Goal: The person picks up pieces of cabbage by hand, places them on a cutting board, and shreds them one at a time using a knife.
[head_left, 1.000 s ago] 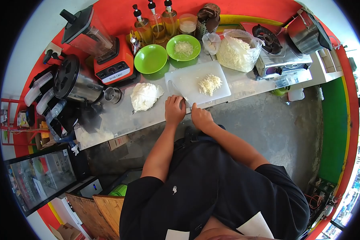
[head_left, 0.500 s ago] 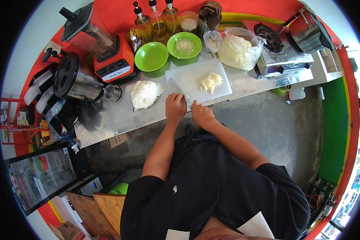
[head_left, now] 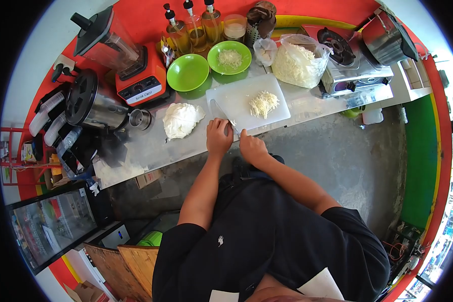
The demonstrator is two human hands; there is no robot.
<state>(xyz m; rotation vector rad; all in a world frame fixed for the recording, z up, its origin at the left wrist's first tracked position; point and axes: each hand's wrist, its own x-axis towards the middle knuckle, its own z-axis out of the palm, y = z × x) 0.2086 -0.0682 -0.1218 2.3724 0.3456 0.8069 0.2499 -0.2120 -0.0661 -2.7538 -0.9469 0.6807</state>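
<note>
My right hand [head_left: 253, 148] is closed at the lower end of a knife [head_left: 217, 107]. Its blade points up and left over the left part of a white cutting board [head_left: 241, 93]. My left hand [head_left: 219, 138] is curled at the board's front edge, close beside the blade; what its fingers hold, if anything, is hidden. Small pale bits [head_left: 233, 122] lie by the blade near the left fingertips. On the board's right half sits a pile of pale shreds [head_left: 263, 104]. Left of the board rests a crumpled white plastic bag [head_left: 181, 121].
Behind the board stand a green bowl [head_left: 188, 73], another green bowl with shreds [head_left: 230, 57] and a clear bag of shreds [head_left: 299, 63]. A red blender [head_left: 141, 85] and a steel pot [head_left: 98, 108] are left. A gas stove [head_left: 357, 75] stands right.
The whole view has shifted slightly left. Both hands and the knife stay at the board's front edge, with little visible movement. The pile of shreds looks the same.
</note>
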